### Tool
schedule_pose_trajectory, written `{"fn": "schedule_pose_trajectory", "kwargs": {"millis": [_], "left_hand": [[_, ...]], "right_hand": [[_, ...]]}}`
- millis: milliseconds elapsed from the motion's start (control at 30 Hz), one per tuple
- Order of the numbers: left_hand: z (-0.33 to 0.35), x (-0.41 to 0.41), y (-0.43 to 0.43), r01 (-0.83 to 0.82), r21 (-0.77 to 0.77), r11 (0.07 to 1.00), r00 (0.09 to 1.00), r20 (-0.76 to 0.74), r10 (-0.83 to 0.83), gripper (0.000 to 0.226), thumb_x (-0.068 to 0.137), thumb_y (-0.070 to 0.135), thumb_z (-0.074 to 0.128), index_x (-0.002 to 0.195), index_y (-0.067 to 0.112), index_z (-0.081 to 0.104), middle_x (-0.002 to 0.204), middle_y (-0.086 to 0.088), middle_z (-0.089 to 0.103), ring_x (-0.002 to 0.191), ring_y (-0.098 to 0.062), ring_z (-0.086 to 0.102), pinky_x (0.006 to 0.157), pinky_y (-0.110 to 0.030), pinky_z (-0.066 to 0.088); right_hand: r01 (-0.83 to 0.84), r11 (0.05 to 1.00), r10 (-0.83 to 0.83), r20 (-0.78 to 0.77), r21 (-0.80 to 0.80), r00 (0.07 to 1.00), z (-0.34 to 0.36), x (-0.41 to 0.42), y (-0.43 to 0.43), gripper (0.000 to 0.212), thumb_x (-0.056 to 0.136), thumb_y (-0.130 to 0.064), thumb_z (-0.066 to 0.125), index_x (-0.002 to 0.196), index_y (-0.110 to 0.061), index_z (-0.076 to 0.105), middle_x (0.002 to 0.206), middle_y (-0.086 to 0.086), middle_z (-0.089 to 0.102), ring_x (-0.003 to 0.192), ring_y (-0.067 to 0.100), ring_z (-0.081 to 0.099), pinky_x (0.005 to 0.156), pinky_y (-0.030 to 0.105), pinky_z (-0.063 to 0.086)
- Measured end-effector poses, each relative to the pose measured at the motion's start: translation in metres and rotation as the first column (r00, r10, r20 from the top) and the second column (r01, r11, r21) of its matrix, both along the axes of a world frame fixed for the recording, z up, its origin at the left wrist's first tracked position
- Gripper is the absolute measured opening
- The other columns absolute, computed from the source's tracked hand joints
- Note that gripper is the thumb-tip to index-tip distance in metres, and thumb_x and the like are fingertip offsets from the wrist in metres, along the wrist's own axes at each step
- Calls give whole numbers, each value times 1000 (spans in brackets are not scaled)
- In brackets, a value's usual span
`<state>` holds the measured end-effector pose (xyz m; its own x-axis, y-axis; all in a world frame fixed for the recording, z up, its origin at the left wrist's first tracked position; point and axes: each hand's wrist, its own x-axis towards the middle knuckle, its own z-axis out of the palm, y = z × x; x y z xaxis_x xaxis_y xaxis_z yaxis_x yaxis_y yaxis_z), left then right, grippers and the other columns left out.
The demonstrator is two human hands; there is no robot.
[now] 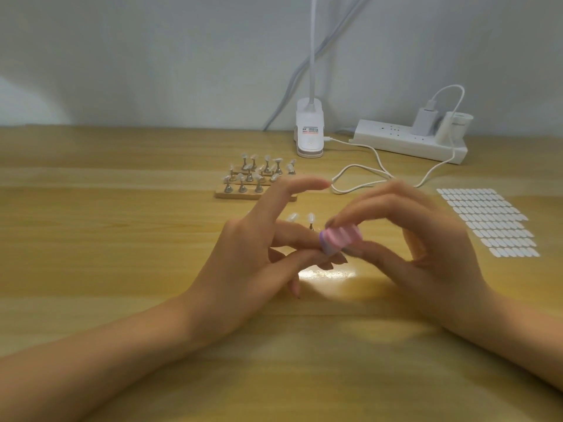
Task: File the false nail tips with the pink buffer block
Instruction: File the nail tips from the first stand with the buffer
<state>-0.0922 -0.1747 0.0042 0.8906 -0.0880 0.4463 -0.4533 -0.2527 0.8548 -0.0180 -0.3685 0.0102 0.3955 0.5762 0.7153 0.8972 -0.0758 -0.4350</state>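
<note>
1. Pink buffer block point(340, 237) was pinched between the right hand's point(426, 239) thumb and fingers above the table point(122, 239), long axis running left to right.
2. The left hand's point(253, 254) thumb and finger closed at its left end; what they held was unclear.

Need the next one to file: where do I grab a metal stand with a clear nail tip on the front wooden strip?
Probably pinch the metal stand by its thin upright stem, below the nail tip, coming from the near side; other stands crowd behind.
</note>
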Motion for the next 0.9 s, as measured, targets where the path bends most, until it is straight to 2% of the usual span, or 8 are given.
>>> {"fn": "schedule_pose_trajectory", "kwargs": {"millis": [133, 233, 333, 467, 633, 800, 900], "left_hand": [[0, 3, 2, 9, -103, 995, 995, -97, -19, 71, 85, 6, 78, 139, 34, 41, 88, -5, 77, 78, -28, 76, 47, -28, 53], [-1, 4, 4, -14, -194, 981, 988, -151, -16, 69, 82, -4, 78, 131, 30, 44, 87, -12, 73, 78, -29, 77, 46, -29, 54], [-2, 4, 5, -26, -224, 974, 985, -171, -13, 64, 80, -5, 79, 124, 27, 46, 82, -12, 72, 78, -31, 77, 47, -29, 55], [1, 2, 3, -39, -188, 981, 989, -147, 11, 62, 78, 3, 84, 122, 27, 49, 78, -10, 76, 77, -29, 77, 50, -28, 55], [3, 1, 4, -90, -50, 995, 994, -72, 87, 59, 80, 6, 82, 123, 30, 50, 79, -3, 77, 69, -27, 74, 46, -28, 52], [2, 0, 4, -93, -6, 996, 994, -49, 93, 52, 81, 7, 78, 118, 29, 49, 80, 0, 77, 69, -21, 74, 43, -26, 49], [0, 2, 5, -102, 26, 994, 994, -30, 103, 50, 82, 3, 78, 113, 27, 47, 79, 2, 76, 60, -16, 70, 43, -26, 50]], "right_hand": [[23, 997, -18, 64, -73, 998, -2, 0, -1, 12, 91, -20, 69, 103, -17, 71, 96, 4, 66, 94, 18, 64, 81, 36, 50], [47, 996, -44, 40, -70, 998, 0, 6, -3, 13, 90, -20, 69, 103, -16, 70, 96, 8, 66, 93, 19, 65, 81, 38, 51], [48, 996, -44, 60, -70, 997, -1, 5, -3, 14, 90, -20, 69, 104, -17, 69, 98, 7, 66, 94, 19, 64, 82, 38, 51], [68, 994, -54, 161, -83, 985, -1, 3, -4, 13, 92, -20, 69, 103, -13, 73, 99, 2, 66, 94, 19, 65, 81, 40, 51], [66, 996, -58, 126, -60, 990, 0, -1, -2, 13, 88, -19, 75, 100, -14, 74, 96, 3, 68, 92, 16, 66, 82, 29, 50], [57, 997, -52, 81, -54, 995, 1, -1, -3, 16, 87, -21, 78, 101, -14, 74, 96, 3, 68, 91, 14, 66, 81, 29, 52], [39, 997, -31, 104, -71, 994, 0, -2, -3, 13, 88, -22, 75, 99, -16, 76, 95, -1, 68, 90, 13, 66, 79, 29, 52]]}}
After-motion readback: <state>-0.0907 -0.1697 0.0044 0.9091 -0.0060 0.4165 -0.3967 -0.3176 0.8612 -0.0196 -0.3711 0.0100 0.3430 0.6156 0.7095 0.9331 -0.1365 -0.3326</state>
